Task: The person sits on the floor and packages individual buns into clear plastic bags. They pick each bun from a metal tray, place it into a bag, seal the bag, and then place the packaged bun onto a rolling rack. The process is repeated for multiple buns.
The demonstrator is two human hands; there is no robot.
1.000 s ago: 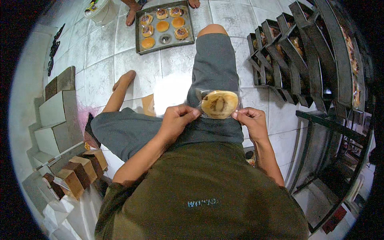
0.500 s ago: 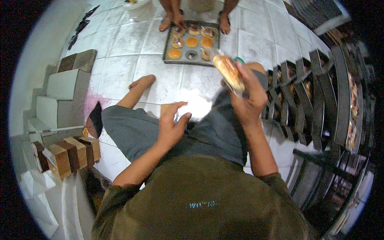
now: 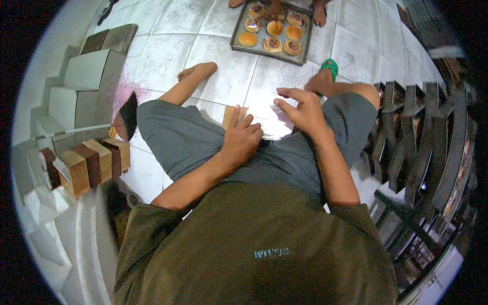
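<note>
Between my legs lies a stack of thin white sheets or bags (image 3: 274, 122); their exact kind is hard to make out. My left hand (image 3: 241, 137) rests with fingers spread along its left edge, beside a piece of brown card (image 3: 227, 118). Over the right side of the stack is my right hand (image 3: 303, 113), thumb and fingers apart, holding nothing I can see. Farther off on the floor, a dark metal tray (image 3: 269, 57) carries several round buns (image 3: 248, 39), some of them in clear wrapping. Another person's hand (image 3: 274, 11) reaches down into it.
Racked dark trays (image 3: 406, 132) stand on my right. To my left are brown and tan boxes (image 3: 91, 165), a broom (image 3: 124, 122) with a pale handle, and white steps (image 3: 86, 76). Bare feet of the other person (image 3: 319, 14) flank the tray. A green sandal (image 3: 329, 68) is on my right foot.
The long wrapped bread roll has left my right hand, which has come down to the white stack. My left hand now lies on it. The view has shifted, placing the tray higher and farther right.
</note>
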